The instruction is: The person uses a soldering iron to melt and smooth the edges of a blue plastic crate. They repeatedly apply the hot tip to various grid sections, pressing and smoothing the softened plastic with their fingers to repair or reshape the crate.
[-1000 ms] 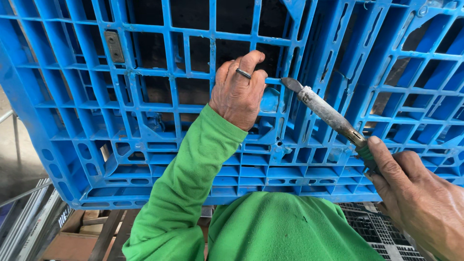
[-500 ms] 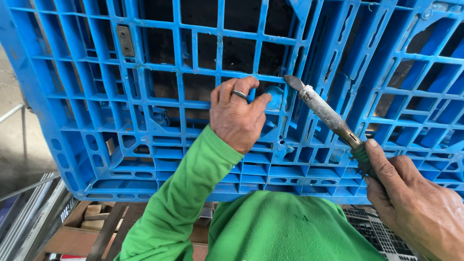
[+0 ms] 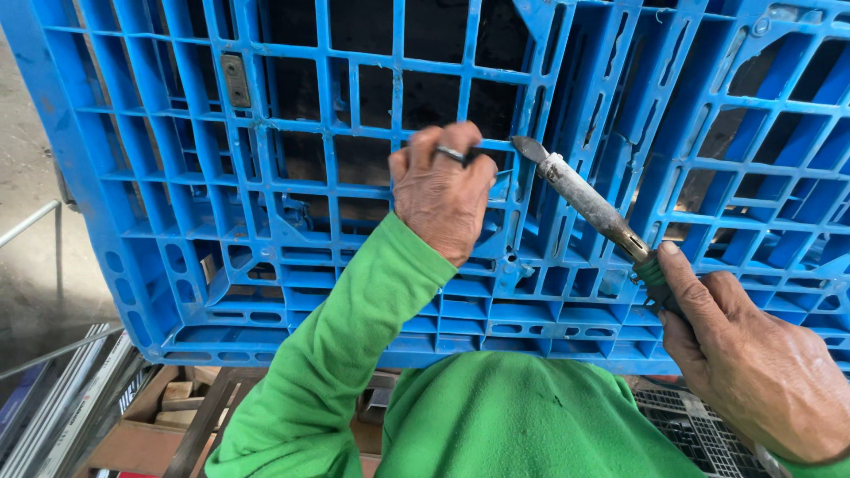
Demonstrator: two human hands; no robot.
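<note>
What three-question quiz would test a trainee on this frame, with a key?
1. True or false: the left hand grips a rib of the blue plastic pallet.
2. Which hand holds the metal-tipped tool?
3. The tool's tip is: A) touching the floor, B) at the pallet grid beside the left hand, C) inside a box.

Key: 1 true; 2 the right hand; 3 B.

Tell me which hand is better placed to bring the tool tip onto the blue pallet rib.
Right hand: it holds the long metal iron. The left hand grips the blue plastic pallet.
</note>
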